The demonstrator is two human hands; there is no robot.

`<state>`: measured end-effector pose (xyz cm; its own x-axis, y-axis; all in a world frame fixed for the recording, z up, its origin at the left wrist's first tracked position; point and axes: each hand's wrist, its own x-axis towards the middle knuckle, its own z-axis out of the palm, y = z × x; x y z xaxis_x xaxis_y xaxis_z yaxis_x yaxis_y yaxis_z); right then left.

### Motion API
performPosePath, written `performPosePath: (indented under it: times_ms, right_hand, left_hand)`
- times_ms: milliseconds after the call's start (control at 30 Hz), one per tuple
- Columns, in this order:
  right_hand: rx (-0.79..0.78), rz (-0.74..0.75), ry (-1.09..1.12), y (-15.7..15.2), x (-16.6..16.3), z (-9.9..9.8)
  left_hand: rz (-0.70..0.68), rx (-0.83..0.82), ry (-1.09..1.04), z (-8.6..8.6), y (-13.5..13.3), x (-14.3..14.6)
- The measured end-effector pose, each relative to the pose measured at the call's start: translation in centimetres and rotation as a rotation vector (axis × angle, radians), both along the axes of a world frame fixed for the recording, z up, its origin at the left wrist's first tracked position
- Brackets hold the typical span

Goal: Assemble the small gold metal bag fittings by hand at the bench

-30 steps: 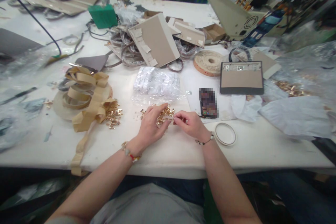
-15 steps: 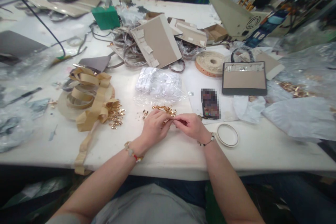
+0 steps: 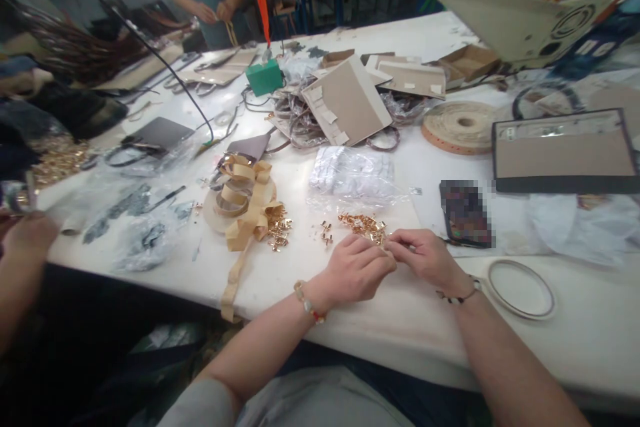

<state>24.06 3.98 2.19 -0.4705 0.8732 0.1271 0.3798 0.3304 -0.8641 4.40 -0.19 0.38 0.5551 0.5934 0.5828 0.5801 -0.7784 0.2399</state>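
Curls left hand (image 3: 356, 271) and right hand (image 3: 424, 255), can't make out any grip; has gold fittings (image 3: 361, 224) just beyond, nearer left.

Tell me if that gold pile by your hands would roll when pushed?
Probably it would scatter: the gold pile lies loose on the table. Its bits might slide more than roll, since they look angular, not round. Shiny surfaces could make them slippery.
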Motion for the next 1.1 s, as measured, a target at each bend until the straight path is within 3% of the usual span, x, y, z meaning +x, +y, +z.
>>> performPosePath:
  times_ms: [100,233,300,433,567,700,800,933,1100]
  right_hand:
    - [-0.022,-0.130,0.088,0.2,0.2,-0.5]
    - [-0.096,-0.213,0.233,0.4,0.5,-1.2]
    - [-0.121,-0.201,0.258,0.4,0.5,-1.3]
    - [-0.120,-0.161,0.195,0.2,0.1,-1.2]
    - [-0.103,-0.132,0.167,0.2,-0.1,-0.8]
    - [-0.119,-0.128,0.177,0.3,-0.1,-0.8]
    - [-0.117,-0.120,0.164,0.3,-0.1,-1.0]
    - [-0.094,-0.111,0.120,0.1,-0.2,-1.0]
    - [-0.082,-0.119,0.067,0.0,-0.3,-0.6]
  left_hand:
    - [0.098,0.034,-0.165,0.2,-0.6,-0.9]
    - [0.578,0.205,-0.490,0.4,-0.2,-5.4]
    - [0.722,0.122,-0.426,0.5,0.5,-8.6]
    - [0.742,-0.139,-0.142,0.1,2.2,-13.5]
    - [0.737,-0.257,-0.080,-0.5,2.8,-14.0]
    - [0.721,-0.366,-0.175,-0.6,2.1,-11.9]
    - [0.672,-0.409,-0.363,-0.4,1.1,-11.0]
    - [0.748,-0.412,-0.614,-0.5,-0.5,-11.7]
    - [0.813,-0.498,-0.691,-1.3,-1.6,-12.0]
